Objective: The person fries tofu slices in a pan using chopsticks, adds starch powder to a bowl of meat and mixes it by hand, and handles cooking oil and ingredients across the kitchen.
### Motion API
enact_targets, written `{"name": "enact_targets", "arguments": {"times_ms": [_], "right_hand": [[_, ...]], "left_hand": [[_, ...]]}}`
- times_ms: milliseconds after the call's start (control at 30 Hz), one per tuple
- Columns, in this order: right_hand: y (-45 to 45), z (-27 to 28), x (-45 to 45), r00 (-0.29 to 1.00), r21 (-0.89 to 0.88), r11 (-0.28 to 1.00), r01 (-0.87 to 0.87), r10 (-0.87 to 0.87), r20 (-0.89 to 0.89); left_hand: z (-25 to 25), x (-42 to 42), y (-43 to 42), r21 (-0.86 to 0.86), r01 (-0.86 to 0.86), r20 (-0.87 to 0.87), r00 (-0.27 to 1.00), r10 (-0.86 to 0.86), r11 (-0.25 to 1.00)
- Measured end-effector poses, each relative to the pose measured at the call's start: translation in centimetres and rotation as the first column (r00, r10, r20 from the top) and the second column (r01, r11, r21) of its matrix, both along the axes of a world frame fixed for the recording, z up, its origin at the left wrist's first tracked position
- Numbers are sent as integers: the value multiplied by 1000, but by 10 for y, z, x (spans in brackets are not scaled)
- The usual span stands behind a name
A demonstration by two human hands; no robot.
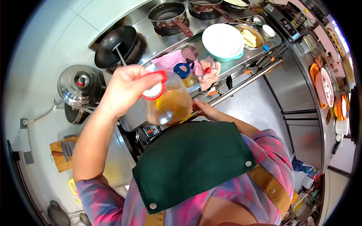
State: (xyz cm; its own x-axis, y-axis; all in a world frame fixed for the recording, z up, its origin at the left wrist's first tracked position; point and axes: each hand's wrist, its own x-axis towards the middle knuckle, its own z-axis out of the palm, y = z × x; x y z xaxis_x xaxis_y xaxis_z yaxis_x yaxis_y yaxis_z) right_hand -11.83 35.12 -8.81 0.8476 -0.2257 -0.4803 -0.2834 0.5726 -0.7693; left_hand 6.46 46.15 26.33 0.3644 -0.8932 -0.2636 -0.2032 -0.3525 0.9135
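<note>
My left hand (130, 84) is closed on the red-rimmed top of a clear jar (171, 101) that holds a golden liquid. The jar is tilted in front of my apron, above the front edge of the stove. At its lower right side is my right hand (207, 111), its fingers against the jar and partly hidden by it. Behind the jar, a smaller container with a blue lid (182, 70) stands beside a pink cloth (166, 62) and a peach towel (210, 73).
A black wok (116, 47) with a utensil in it and a lidded pot (79, 86) are at the left. Further back are dark pans (167, 17), a white-and-teal bowl (223, 42) and a metal bowl (250, 36). A steel rail (245, 83) runs along the stove front.
</note>
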Motion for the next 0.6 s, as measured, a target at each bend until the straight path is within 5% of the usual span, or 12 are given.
{"name": "enact_targets", "arguments": {"times_ms": [67, 133, 367, 500, 533, 600], "right_hand": [[15, 17, 5, 992, 460, 887, 36, -86, 88], [17, 36, 7, 957, 603, 795, 66, -221, 187], [13, 70, -78, 735, 437, 736, 517, -643, 214], [8, 77, -123, 620, 424, 633, 648, -761, 189], [8, 79, -132, 608, 405, 618, 674, -775, 172], [11, 82, -147, 579, 360, 588, 724, -802, 146]], "left_hand": [[24, -13, -7, -14, 92, 20, 996, -92, 996], [29, -21, -14, -32, 170, 114, 980, -166, 985], [20, -37, -44, -220, 378, 112, 925, -362, 899], [20, -39, -65, -334, 369, 131, 929, -345, 867], [6, -43, -73, -429, 332, 2, 930, -367, 840], [-25, -56, -85, -526, 295, 62, 949, -310, 797]]}}
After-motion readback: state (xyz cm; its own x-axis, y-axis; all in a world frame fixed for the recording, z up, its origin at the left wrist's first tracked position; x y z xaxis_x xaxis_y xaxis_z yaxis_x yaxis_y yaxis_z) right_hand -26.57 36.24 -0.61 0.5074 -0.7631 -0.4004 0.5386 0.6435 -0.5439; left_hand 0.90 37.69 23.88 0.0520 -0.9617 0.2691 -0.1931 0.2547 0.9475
